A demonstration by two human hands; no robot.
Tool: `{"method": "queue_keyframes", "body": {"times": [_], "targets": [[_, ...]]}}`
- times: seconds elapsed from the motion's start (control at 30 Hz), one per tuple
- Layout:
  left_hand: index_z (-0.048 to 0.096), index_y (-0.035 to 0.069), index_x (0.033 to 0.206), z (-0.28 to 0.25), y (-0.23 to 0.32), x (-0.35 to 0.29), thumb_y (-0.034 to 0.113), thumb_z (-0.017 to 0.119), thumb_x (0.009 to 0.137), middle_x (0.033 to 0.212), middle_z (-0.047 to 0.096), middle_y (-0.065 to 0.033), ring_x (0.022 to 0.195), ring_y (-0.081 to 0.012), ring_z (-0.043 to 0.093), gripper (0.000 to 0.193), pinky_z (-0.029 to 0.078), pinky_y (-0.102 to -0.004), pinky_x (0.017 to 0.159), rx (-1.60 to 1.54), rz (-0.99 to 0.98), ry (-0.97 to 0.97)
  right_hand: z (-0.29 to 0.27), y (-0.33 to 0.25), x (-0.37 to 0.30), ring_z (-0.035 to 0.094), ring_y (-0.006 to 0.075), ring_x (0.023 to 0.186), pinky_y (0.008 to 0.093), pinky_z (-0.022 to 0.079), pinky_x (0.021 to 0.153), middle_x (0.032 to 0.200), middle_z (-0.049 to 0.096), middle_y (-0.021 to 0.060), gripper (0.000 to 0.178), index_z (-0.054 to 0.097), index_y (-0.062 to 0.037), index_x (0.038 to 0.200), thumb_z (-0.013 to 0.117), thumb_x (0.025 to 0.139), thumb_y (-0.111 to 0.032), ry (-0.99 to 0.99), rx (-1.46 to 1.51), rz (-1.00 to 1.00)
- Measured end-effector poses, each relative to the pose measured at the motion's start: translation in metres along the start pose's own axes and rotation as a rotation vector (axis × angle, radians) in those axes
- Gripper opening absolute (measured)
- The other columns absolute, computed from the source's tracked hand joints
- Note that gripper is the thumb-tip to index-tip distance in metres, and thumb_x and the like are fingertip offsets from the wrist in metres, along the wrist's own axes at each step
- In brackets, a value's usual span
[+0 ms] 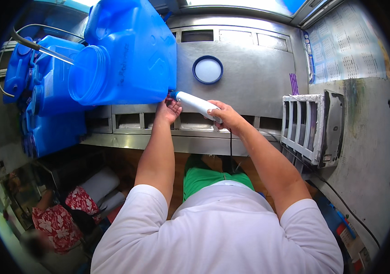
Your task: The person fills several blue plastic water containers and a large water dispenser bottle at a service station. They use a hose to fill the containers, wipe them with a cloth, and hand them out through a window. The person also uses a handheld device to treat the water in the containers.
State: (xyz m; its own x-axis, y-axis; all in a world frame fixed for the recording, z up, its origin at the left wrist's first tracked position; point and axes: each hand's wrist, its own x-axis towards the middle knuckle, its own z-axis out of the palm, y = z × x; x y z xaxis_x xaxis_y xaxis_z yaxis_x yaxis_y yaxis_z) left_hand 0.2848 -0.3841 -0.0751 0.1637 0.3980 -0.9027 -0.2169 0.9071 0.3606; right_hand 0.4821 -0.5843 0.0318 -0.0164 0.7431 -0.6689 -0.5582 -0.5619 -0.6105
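Observation:
A large blue plastic water jug (133, 59) rests tilted on the steel counter, its wide threaded mouth uncovered on the left. My left hand (172, 111) is at its lower right corner, palm up with the fingers curled by a small reddish fitting (170, 95); what they grip there is mostly hidden. In my right hand (227, 116) is a white corded heat gun (196, 104), wrapped near its vented rear end. The blue tip of the heat gun points at the fitting, close to my left fingers. Beyond the heat gun lies a round blue-rimmed lid (207, 69).
More blue jugs (58, 77) are crowded on the left, with a hose (39, 48) near the open mouth. A white slatted frame (302, 130) stands at the counter's right end. A black cord (345, 201) runs along the right wall. Red patterned cloth (60, 219) shows lower left.

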Motion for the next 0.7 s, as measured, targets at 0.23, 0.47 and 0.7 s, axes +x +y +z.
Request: {"method": "queue_keyframes", "body": {"times": [0.23,0.47,0.7], "targets": [[0.051,0.019,0.113,-0.006,0.010,-0.006,0.050,0.061,0.085,0.110,0.059,-0.0071,0.102,-0.0266,0.059,0.043,0.044,-0.0440,0.086,0.144,-0.006,-0.107,0.003,0.026,0.002,0.048,0.0085,0.064,0.0219,0.040,0.057,0.099,0.059,0.0030,0.051,0.046,-0.0184,0.133,0.060,0.087,-0.035,0.017,0.030,-0.006],[0.047,0.015,0.124,-0.060,0.029,-0.024,0.049,0.065,0.085,0.115,0.060,-0.0083,0.092,-0.0232,0.060,0.055,0.045,-0.0397,0.085,0.405,0.037,-0.167,0.050,0.102,0.003,0.057,0.0113,0.080,0.0275,0.045,0.066,0.100,0.056,0.0017,0.058,0.037,-0.0175,0.138,0.064,0.087,-0.022,0.070,0.014,-0.079],[0.046,0.018,0.128,-0.158,0.071,-0.058,0.044,0.062,0.089,0.107,0.062,-0.0022,0.084,-0.0130,0.060,0.050,0.046,-0.0298,0.072,0.764,0.116,-0.201,0.130,0.162,0.033,0.052,0.0089,0.082,0.0256,0.045,0.067,0.101,0.050,0.0020,0.060,0.034,-0.0156,0.136,0.063,0.084,-0.014,0.279,0.107,-0.292]]}}
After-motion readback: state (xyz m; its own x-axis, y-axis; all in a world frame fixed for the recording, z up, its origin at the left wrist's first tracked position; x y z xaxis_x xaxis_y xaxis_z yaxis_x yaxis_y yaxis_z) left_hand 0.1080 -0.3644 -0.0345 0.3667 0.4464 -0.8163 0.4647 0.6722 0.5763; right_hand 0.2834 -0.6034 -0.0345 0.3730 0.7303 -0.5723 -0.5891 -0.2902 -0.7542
